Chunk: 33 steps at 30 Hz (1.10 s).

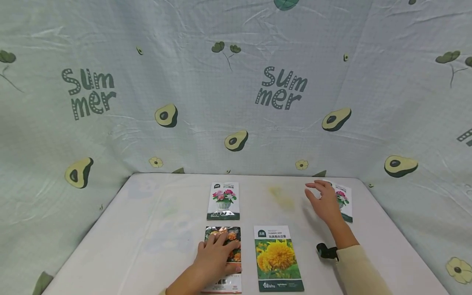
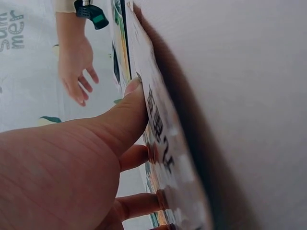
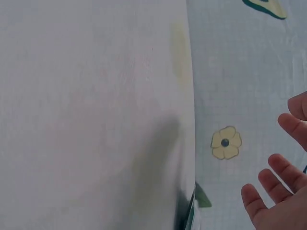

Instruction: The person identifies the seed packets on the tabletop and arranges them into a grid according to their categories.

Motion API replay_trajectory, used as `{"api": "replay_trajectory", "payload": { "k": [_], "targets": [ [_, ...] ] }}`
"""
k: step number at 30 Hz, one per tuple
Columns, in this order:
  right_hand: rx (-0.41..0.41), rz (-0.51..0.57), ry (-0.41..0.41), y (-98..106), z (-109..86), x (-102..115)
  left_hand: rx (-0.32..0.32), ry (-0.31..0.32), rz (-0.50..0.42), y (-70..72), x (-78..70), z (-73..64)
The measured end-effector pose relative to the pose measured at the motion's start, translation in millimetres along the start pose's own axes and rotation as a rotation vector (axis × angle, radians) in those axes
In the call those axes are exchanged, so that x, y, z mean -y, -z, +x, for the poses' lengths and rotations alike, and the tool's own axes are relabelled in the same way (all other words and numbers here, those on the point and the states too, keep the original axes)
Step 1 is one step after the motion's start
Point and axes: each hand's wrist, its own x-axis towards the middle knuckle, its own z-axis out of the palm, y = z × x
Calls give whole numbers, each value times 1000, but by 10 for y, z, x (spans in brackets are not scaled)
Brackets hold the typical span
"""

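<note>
My left hand [image 1: 212, 259] rests with spread fingers on a seed packet [image 1: 230, 284] showing orange flowers, at the front middle of the table. In the left wrist view, the thumb [image 2: 127, 112] and fingertips press on its printed face, and part of the picture is hidden under the hand. Over the back right, my right hand [image 1: 325, 205] hovers with loosely bent, parted fingers and nothing between them. It overlaps a white seed packet [image 1: 346, 200] with pink flowers in the head view. The right wrist view shows the same hand [image 3: 283, 196] with its fingers apart.
Another pink-flower packet [image 1: 223, 201] lies behind the left hand. To the right of that hand is a sunflower packet [image 1: 278, 259]. A white table [image 1: 155, 241] carries them all, with an avocado-print cloth [image 1: 199, 102] hanging behind. A black wrist camera [image 1: 326, 251] sits on the right wrist.
</note>
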Motion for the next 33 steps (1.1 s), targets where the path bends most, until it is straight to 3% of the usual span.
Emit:
{"api": "replay_trajectory", "payload": {
  "k": [11,17,23,33],
  "targets": [
    [-59,-66,-22,181,62,-372,12,9,7,-26,4,7],
    [-106,-49,-22,232,128,-504,8,13,2,-16,1,5],
    [-107,-70,-91,266,201,-584,7,14,1,-23,11,11],
    [0,-149,-232,276,347,-745,17,18,-13,-19,16,13]
  ]
}}
